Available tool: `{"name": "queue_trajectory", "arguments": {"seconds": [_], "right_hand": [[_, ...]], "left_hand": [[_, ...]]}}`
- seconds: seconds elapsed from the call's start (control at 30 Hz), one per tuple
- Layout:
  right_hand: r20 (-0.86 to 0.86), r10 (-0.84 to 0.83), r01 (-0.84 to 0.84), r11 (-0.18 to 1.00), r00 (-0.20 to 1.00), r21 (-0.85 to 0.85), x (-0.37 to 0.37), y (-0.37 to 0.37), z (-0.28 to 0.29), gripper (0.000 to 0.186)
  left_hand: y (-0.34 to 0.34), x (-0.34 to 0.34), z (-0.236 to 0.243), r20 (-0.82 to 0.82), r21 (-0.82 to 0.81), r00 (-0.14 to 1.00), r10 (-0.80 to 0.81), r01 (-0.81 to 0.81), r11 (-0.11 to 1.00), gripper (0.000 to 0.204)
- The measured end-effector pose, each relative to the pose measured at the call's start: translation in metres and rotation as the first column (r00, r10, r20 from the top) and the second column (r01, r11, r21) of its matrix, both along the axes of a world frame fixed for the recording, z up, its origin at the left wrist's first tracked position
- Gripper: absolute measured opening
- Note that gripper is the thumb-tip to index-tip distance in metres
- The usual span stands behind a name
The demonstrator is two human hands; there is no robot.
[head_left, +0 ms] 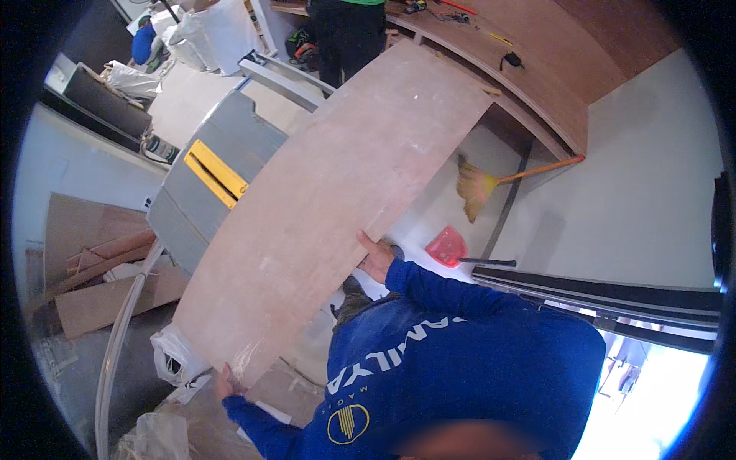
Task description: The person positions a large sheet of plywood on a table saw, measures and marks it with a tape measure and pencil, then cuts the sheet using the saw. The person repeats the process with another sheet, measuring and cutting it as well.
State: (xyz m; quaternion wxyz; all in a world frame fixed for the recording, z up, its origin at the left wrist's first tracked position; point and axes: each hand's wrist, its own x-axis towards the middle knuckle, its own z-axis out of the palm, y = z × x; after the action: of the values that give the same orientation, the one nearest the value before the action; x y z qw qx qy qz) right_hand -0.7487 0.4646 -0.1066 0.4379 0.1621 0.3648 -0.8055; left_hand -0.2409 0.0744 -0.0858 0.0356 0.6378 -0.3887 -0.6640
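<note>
A long sheet of plywood (307, 207) stretches from the lower left to the upper right, in front of my body. My left hand (228, 382) grips its lower corner, with the fingers partly hidden. Farther along the near edge, my right hand (374, 257) holds the sheet with the thumb on top and the other fingers out of sight beneath. Part of the plywood lies over a grey table saw (211, 172), whose yellow insert plate (216, 175) shows beside the sheet's far edge. The sheet's far end reaches a wooden cabinet frame (529, 126).
A broom (479, 188) and a red dustpan (447, 247) are on the right. A tape measure (511, 60) lies on the wooden top. One person (349, 38) stands beyond the sheet; another (143, 42) is far left. Board offcuts (115, 284) lean at the left.
</note>
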Motion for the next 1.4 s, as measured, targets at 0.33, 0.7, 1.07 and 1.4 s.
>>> {"name": "queue_trajectory", "arguments": {"seconds": [0.33,0.7,1.07,1.4], "right_hand": [[-0.126,0.368,-0.323,0.903,0.921,0.282,0.025,-0.015,-0.007,0.058],[-0.002,0.883,-0.093,0.052,0.469,0.994,0.024,0.165,-0.08,0.075],[-0.004,0.795,-0.357,0.276,0.606,0.892,-0.016,0.226,-0.142,0.08],[0.132,0.98,-0.054,-0.125,0.151,0.991,-0.382,0.333,-0.246,0.048]], "left_hand": [[-0.013,-0.029,-0.03,0.069,-0.223,0.937,0.342,-0.32,0.921,0.092],[-0.071,-0.025,-0.023,0.438,-0.788,0.814,0.382,0.143,0.599,0.053],[-0.013,-0.311,0.102,-0.006,-0.997,0.999,-0.033,-0.003,0.078,0.045],[0.279,-0.674,0.209,0.057,-0.986,0.91,-0.411,0.116,0.122,0.043]]}}
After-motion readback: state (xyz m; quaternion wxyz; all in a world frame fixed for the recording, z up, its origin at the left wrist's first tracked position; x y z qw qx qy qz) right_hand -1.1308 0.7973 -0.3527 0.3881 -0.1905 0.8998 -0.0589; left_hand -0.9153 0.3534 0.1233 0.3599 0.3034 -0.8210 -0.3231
